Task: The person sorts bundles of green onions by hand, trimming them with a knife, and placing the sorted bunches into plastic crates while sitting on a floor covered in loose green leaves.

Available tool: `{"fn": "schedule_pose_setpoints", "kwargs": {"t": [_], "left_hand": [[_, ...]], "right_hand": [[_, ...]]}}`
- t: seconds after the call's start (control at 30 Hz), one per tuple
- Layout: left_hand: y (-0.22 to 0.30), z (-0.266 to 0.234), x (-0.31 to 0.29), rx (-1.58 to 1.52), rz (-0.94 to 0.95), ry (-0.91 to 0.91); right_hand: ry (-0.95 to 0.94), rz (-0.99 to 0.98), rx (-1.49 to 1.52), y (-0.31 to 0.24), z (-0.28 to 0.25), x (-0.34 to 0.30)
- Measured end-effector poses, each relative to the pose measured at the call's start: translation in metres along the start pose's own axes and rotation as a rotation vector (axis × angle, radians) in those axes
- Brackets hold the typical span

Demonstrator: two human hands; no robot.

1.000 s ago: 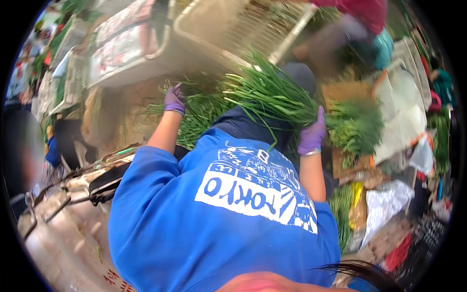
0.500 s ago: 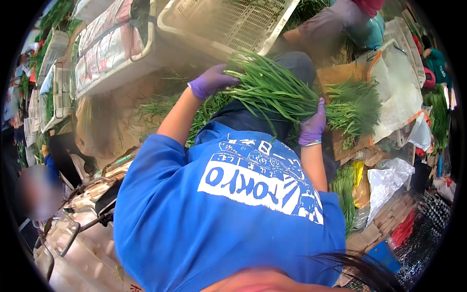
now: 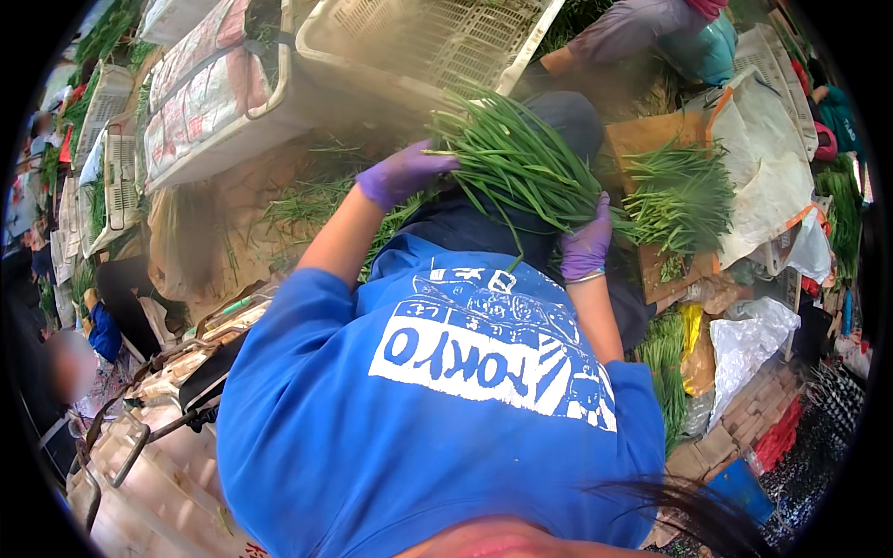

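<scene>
Head view: my right hand (image 3: 585,245) clasps a chive bundle (image 3: 528,167) by its leafy end across my lap (image 3: 456,223), my left hand (image 3: 402,177) meeting the paler end, its grip too hidden to tell.

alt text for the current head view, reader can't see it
Purple-gloved right hand holds a bunch of long green stalks over a person's dark trousers, the gloved left hand at its other end. Another green bundle lies right on a brown board, pale crate beyond.
</scene>
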State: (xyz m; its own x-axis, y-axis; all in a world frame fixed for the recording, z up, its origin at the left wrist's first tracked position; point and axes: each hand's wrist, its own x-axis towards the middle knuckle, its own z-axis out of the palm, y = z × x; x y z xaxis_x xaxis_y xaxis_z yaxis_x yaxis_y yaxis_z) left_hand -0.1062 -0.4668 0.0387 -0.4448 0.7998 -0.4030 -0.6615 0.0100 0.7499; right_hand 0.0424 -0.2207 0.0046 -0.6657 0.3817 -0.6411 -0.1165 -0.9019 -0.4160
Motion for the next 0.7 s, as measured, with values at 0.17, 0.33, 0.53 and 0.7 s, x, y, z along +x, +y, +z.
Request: {"fn": "schedule_pose_setpoints", "kwargs": {"t": [0.17, 0.33, 0.53, 0.7], "left_hand": [[0.009, 0.016, 0.030, 0.210, 0.080, -0.128], [-0.001, -0.022, 0.026, 0.460, 0.274, 0.261], [0.022, -0.083, -0.023, 1.196, 0.187, 0.441], [0.024, -0.046, -0.022, 0.388, -0.099, -0.014]], "right_hand": [[0.048, -0.108, -0.026, -0.008, 0.002, -0.002], [0.092, -0.138, 0.020, -0.005, -0.006, -0.004], [0.123, -0.188, -0.032, -0.005, -0.006, -0.011], [0.075, -0.177, 0.013, -0.004, -0.008, -0.009]]}}
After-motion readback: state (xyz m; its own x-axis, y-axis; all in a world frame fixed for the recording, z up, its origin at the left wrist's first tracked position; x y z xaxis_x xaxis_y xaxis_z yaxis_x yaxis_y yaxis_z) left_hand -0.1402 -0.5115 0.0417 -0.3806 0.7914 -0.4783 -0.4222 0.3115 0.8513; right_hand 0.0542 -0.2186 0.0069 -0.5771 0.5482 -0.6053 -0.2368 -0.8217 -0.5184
